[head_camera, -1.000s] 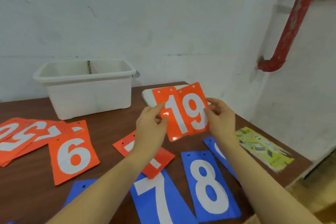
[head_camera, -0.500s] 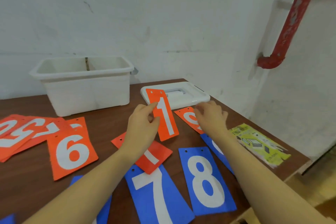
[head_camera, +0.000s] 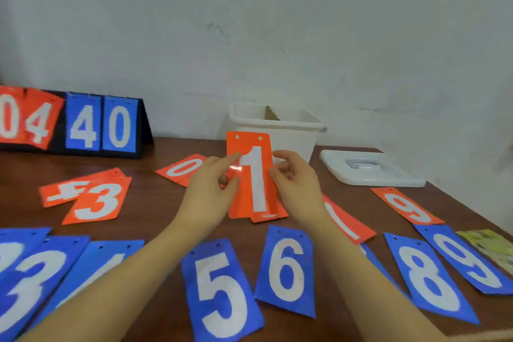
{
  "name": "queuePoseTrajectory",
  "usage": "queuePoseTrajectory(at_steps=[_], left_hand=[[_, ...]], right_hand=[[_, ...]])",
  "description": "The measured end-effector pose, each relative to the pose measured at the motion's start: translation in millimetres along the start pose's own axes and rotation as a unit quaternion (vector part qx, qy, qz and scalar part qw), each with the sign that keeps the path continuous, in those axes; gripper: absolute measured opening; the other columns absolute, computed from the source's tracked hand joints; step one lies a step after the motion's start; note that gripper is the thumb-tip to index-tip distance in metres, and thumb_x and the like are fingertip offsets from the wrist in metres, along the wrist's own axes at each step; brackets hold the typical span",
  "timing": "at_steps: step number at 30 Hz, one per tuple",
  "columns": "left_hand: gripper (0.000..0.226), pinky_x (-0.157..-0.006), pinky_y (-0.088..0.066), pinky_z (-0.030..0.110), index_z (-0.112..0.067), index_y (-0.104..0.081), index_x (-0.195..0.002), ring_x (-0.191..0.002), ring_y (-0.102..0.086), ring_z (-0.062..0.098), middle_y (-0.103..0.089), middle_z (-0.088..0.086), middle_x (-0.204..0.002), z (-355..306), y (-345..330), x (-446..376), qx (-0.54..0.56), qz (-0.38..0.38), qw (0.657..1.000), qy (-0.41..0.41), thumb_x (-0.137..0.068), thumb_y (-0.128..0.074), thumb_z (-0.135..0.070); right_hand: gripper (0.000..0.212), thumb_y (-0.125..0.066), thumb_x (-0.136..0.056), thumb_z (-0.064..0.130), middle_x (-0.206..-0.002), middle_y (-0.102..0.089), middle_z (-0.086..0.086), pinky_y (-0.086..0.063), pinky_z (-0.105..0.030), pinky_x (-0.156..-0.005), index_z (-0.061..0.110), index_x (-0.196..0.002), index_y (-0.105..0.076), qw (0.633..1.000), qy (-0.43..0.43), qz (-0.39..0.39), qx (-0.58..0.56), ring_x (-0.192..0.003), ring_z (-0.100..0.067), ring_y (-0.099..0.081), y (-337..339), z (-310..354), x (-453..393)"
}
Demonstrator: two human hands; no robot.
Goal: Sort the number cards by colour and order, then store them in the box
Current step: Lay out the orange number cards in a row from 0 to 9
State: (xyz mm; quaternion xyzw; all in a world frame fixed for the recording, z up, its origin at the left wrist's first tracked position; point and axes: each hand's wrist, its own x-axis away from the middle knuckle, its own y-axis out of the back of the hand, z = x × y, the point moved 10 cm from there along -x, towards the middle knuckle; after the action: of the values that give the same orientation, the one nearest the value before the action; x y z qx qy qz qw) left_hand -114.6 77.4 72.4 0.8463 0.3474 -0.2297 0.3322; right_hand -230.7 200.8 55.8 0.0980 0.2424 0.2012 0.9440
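Orange 1 card upright | left hand pinches | right hand pinches

Lid right of box (touching?)

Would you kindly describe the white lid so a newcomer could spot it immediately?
Find the white box against the wall at the back of the brown table. Just right of it lies the white lid, flat on the table. Unlike the orange and blue cards around, it is a white tray shape with a recessed handle.

Glossy orange card (glare by the numeral), white plastic box, wood-look table.
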Motion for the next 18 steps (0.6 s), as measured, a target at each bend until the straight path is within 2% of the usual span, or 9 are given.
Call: queuePoseTrajectory(at_steps=[2, 4, 6, 7, 9, 12, 14, 16, 18], left_hand=[[0.047, -0.067, -0.038, 0.004, -0.029, -0.055, -0.121, -0.066, -0.049, 0.004, -0.046, -0.013, -0.079, 21, 35, 0, -0.016, -0.024, 0.999, 0.019, -0.084, -0.058, -0.001], [0.044, -0.071, -0.04, 0.012, -0.024, -0.056, -0.123, -0.067, -0.049, 0.003, -0.047, -0.011, -0.08, 44, 63, -2, -0.041, -0.037, 0.998, 0.041, -0.085, -0.058, -0.003], [0.041, -0.077, -0.042, 0.023, -0.02, -0.056, -0.124, -0.071, -0.051, 0.006, -0.051, -0.004, -0.088, 70, 83, -4, -0.056, -0.044, 0.995, 0.071, -0.086, -0.057, -0.006], [0.04, -0.078, -0.043, 0.025, -0.02, -0.056, -0.125, -0.075, -0.052, 0.009, -0.053, -0.001, -0.093, 81, 89, -5, -0.058, -0.041, 0.994, 0.083, -0.087, -0.057, -0.007], [0.039, -0.079, -0.045, 0.027, -0.019, -0.054, -0.126, -0.083, -0.054, 0.016, -0.055, 0.004, -0.099, 97, 94, -5, -0.07, -0.027, 0.992, 0.096, -0.088, -0.056, -0.01], [0.04, -0.081, -0.048, 0.029, -0.019, -0.051, -0.13, -0.09, -0.055, 0.016, -0.054, 0.004, -0.103, 112, 96, -4, -0.082, -0.004, 0.99, 0.111, -0.09, -0.054, -0.015], [0.04, -0.081, -0.048, 0.028, -0.019, -0.05, -0.131, -0.092, -0.055, 0.016, -0.053, 0.003, -0.104, 118, 97, -6, -0.081, 0.002, 0.99, 0.117, -0.091, -0.053, -0.016], [0.041, -0.08, -0.048, 0.027, -0.019, -0.049, -0.132, -0.093, -0.054, 0.014, -0.052, 0.0, -0.103, 121, 98, -7, -0.082, 0.004, 0.989, 0.12, -0.091, -0.053, -0.017], [0.04, -0.079, -0.046, 0.024, -0.02, -0.048, -0.132, -0.093, -0.051, 0.011, -0.049, -0.003, -0.103, 124, 98, -8, -0.079, 0.007, 0.989, 0.122, -0.092, -0.053, -0.018]], right_hand=[[0.031, -0.053, -0.092, 0.02, -0.099, -0.065, -0.005, -0.045, -0.02, -0.063, 0.015, -0.123, -0.055, 0.998, -0.022, 0.05, 0.035, -0.082, -0.017, -0.06, -41, -4, -9], [0.035, -0.048, -0.094, 0.028, -0.117, -0.061, -0.007, -0.044, -0.029, -0.078, 0.014, -0.125, -0.053, 0.979, -0.038, 0.096, 0.179, -0.102, -0.023, -0.058, -72, -18, -21], [0.04, -0.042, -0.095, 0.036, -0.132, -0.052, -0.009, -0.035, -0.039, -0.099, 0.013, -0.128, -0.048, 0.912, -0.067, 0.143, 0.379, -0.121, -0.029, -0.047, -89, -46, -25], [0.044, -0.04, -0.096, 0.04, -0.136, -0.047, -0.011, -0.031, -0.042, -0.102, 0.012, -0.129, -0.046, 0.876, -0.093, 0.163, 0.444, -0.125, -0.032, -0.043, -92, -61, -24], [0.048, -0.035, -0.097, 0.045, -0.142, -0.041, -0.011, -0.026, -0.044, -0.106, 0.011, -0.13, -0.043, 0.837, -0.122, 0.211, 0.489, -0.131, -0.032, -0.036, -104, -81, -15], [0.032, -0.034, -0.098, 0.039, -0.137, -0.044, -0.004, -0.028, -0.044, -0.104, 0.021, -0.116, -0.053, 0.859, -0.08, 0.262, 0.433, -0.132, -0.029, -0.036, -134, -77, -10], [0.024, -0.039, -0.097, 0.032, -0.132, -0.048, -0.005, -0.033, -0.042, -0.103, 0.022, -0.112, -0.056, 0.88, -0.058, 0.24, 0.406, -0.128, -0.03, -0.041, -140, -66, -15], [0.046, -0.047, -0.093, 0.038, -0.142, -0.037, -0.009, -0.028, -0.043, -0.108, 0.017, -0.134, -0.042, 0.87, -0.089, 0.166, 0.455, -0.132, -0.031, -0.033, -123, -64, -21], [0.069, -0.052, -0.087, 0.054, -0.144, -0.031, -0.014, -0.024, -0.043, -0.109, 0.012, -0.139, -0.034, 0.847, -0.174, 0.12, 0.487, -0.133, -0.032, -0.028, -101, -72, -18]])
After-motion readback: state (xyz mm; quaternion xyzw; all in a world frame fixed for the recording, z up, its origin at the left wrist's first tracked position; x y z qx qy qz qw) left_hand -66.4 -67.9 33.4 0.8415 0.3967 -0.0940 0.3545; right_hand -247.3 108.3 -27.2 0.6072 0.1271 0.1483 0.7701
